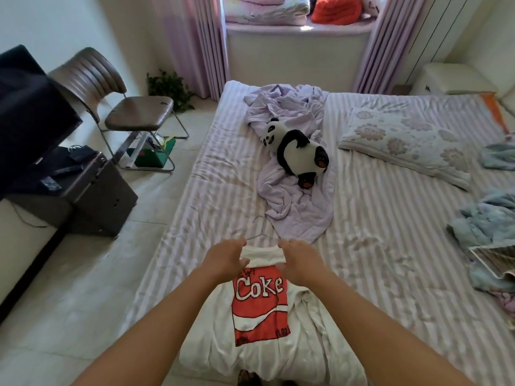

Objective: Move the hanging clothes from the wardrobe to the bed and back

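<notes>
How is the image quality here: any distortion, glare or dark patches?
Head view: wide-angle bending curves the bed edges and curtains; daylight from the window sill washes out the top; the dark cabinet at left is underexposed; the T-shirt print stays sharp.

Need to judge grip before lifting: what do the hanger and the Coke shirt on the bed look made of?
The hanger looks like thin bare metal wire: slender, pale grey, with a small hook. The shirt looks like soft white cotton-type knit, matte, rumpled in loose folds, with a flat red print. Both the left hand and the right hand hold it at the shoulders.
</notes>
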Available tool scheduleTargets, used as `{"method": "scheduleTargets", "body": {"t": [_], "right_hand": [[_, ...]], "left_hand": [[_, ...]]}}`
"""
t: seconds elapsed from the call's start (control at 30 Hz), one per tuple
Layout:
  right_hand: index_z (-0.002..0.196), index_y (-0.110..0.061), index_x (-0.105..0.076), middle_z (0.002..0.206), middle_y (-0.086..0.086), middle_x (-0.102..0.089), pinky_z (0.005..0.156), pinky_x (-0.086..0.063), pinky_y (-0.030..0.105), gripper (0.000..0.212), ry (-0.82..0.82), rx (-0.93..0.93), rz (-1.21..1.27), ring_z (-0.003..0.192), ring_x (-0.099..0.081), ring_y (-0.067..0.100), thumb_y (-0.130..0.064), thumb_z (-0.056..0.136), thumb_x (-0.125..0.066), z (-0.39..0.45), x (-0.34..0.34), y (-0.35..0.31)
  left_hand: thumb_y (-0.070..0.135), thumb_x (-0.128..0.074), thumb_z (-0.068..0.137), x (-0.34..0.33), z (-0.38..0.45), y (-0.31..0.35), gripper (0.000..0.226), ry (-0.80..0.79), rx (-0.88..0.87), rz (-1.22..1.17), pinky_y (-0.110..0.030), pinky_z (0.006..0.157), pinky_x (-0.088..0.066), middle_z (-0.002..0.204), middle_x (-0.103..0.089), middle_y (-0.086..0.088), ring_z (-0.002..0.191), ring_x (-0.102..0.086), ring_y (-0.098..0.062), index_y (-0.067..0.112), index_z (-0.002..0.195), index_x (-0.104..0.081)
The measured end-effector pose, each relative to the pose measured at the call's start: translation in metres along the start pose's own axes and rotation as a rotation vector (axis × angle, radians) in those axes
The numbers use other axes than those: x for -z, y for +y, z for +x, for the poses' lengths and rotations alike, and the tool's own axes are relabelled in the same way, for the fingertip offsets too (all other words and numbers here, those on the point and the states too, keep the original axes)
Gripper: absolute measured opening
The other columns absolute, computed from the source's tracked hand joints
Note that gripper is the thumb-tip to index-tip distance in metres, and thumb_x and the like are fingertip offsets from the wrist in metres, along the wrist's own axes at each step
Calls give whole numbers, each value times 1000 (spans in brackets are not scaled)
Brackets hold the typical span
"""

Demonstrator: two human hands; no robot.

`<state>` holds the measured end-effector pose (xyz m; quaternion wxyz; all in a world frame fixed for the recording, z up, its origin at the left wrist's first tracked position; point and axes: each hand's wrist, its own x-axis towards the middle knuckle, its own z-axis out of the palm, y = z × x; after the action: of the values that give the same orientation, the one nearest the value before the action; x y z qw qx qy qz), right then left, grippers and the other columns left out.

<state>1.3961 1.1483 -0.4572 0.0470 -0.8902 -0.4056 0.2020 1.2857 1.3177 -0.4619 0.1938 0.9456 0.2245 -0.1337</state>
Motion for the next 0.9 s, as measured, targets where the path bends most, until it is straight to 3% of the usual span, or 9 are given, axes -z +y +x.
{"method": "scheduleTargets", "body": {"t": [0.23,0.47,0.7,0.9], "right_hand": [[131,-16,-49,125,6,-60,93,-47,37,43,-17,-74,88,115,-54,26,-36,94,-57,93,-50,48],[131,-16,-51,125,7,-59,88,-45,33,40,-68,-189,278,114,-56,24,-30,94,-60,181,-138,89],[122,-13,-55,112,8,-63,87,-47,36,28,-27,-215,204,105,-59,27,-22,95,-58,256,-200,129],[123,-13,-55,119,7,-59,91,-45,37,26,-107,-212,101,109,-56,27,-23,100,-47,286,-236,148]], "left_hand": [[36,-57,96,-46,91,-48,40,-21,102,-40,-31,83,-47,126,-62,-3,111,-60,-21,18,132,-52],[35,-54,99,-122,182,-94,46,-98,281,-189,-33,98,-44,139,-54,-5,123,-53,-22,15,140,-48],[33,-53,100,-192,248,-135,46,-133,339,-168,-32,96,-41,139,-54,-7,125,-52,-24,16,142,-46],[25,-50,98,-226,280,-151,24,-113,370,-138,-36,83,-49,116,-62,-6,98,-58,-23,17,120,-56]]}}
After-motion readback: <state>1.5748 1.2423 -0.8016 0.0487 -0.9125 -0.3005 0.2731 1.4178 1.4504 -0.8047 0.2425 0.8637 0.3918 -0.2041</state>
